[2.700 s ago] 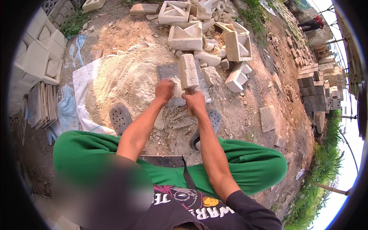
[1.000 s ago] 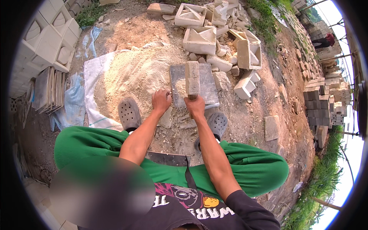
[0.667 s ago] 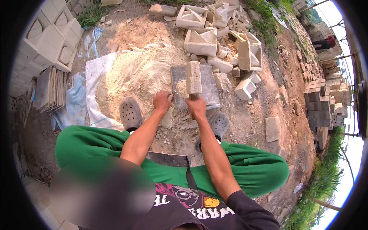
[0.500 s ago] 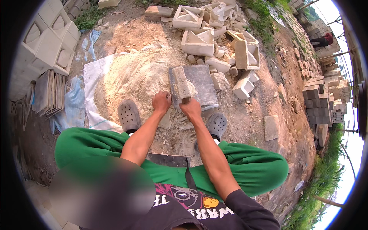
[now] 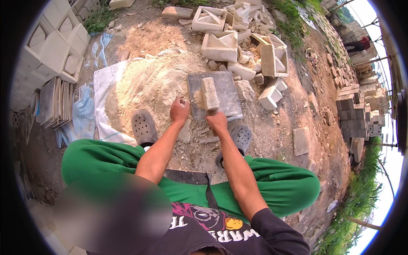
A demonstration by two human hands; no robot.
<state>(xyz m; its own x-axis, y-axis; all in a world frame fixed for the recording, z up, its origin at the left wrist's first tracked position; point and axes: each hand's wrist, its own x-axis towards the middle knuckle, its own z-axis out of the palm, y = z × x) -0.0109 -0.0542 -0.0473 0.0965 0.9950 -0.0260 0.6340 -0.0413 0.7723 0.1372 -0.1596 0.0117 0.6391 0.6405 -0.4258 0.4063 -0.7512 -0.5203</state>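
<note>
My right hand [image 5: 217, 123] is closed round the short handle of a long, dusty, pale block-shaped beater [image 5: 209, 93]. The beater points away from me over a flat dark grey slab [image 5: 229, 91]. Some pale crumbs [image 5: 197, 98] lie on the slab's left part. Left of the slab, my left hand [image 5: 179, 111] is closed with its fingers curled up; what it holds, if anything, I cannot make out. Beside it spreads a heap of sandy pale powder [image 5: 144, 85] on a white sheet [image 5: 101, 87].
Broken cream moulded blocks [image 5: 219, 46] and rubble are piled beyond the slab. Whole pale blocks [image 5: 53, 34] and thin upright boards [image 5: 57, 104] stand at left. My clogs [image 5: 144, 126] flank the work area. A flat stone [image 5: 301, 141] lies at right; a person [image 5: 358, 44] is far off.
The beater has shifted right across the slab with my right hand, uncovering crumbs on the slab's left side. My left hand has turned, its curled fingers now facing up.
</note>
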